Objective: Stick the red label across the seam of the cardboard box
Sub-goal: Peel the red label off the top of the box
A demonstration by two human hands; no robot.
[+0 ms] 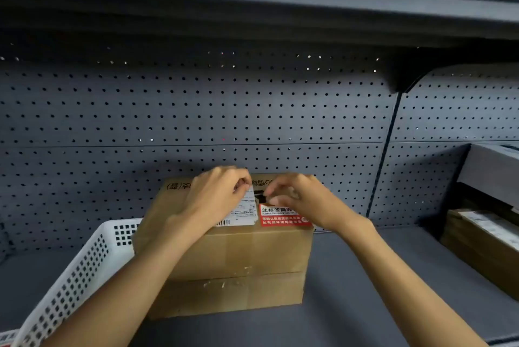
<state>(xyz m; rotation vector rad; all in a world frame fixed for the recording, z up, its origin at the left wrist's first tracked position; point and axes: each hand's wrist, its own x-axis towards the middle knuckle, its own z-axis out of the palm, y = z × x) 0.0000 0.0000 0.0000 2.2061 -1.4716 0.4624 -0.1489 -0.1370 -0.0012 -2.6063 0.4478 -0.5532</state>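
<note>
A brown cardboard box (238, 256) stands on the grey shelf in the middle of the head view. On its top lies a white shipping label (247, 213), and to the right of it the red label (280, 218) with white and black print, near the box's front edge. My left hand (216, 195) rests on the box top over the white label, fingers curled. My right hand (300, 200) sits over the far end of the red label with its fingertips pinched together there. The top seam is mostly hidden by my hands.
A white perforated plastic basket (84, 270) touches the box's left side. Behind stands a grey pegboard wall (196, 110) under an upper shelf. At the right, another cardboard carton (483, 245) lies on the shelf surface (351, 290).
</note>
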